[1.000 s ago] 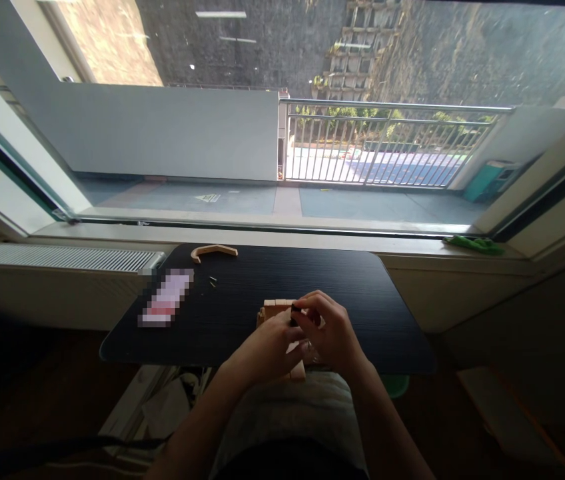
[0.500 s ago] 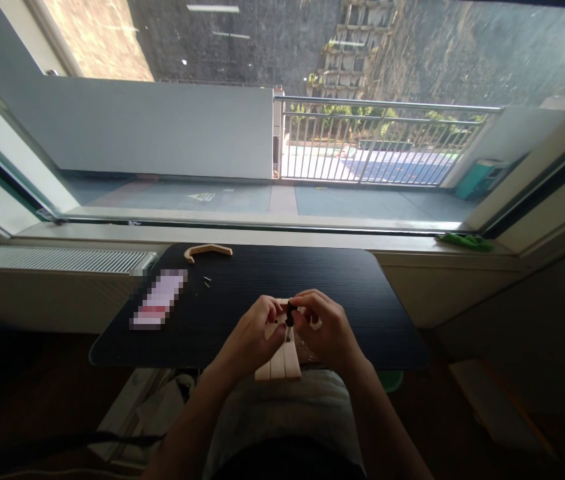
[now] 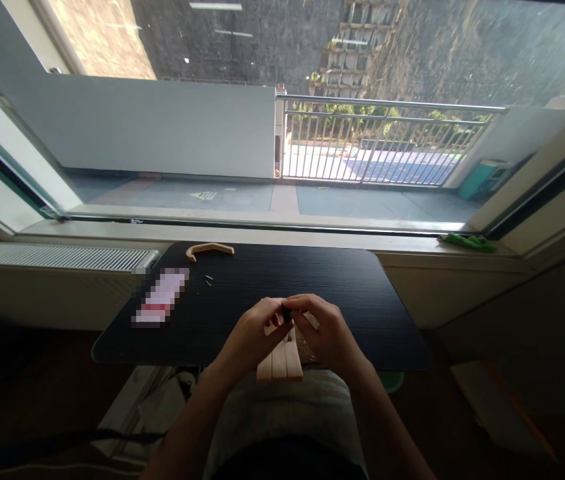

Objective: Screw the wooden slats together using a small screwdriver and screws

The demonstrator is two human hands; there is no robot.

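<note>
A small screwdriver (image 3: pixel 286 312) with a black handle stands over a slatted piece of pale wood (image 3: pixel 279 365) at the near edge of the table. My right hand (image 3: pixel 325 327) pinches the handle from the right. From the left, my left hand (image 3: pixel 251 333) closes its thumb and fingertips around the same handle, above the wood. Both hands hide much of the tool and the upper part of the slats. A dark spot, perhaps a screw or hole, shows on the wood below the fingers.
On the black table (image 3: pixel 362 300) lie a curved wooden piece (image 3: pixel 210 248), a few small screws (image 3: pixel 208 280) and a blurred-out pale phone-like item (image 3: pixel 162 297). Behind are a window sill with a green cloth (image 3: pixel 467 243) and a radiator (image 3: pixel 57 257) at left.
My left fingers have moved in onto the screwdriver's handle, and the handle has tilted slightly left. More of it is now covered by both hands. The view has shifted slightly.
</note>
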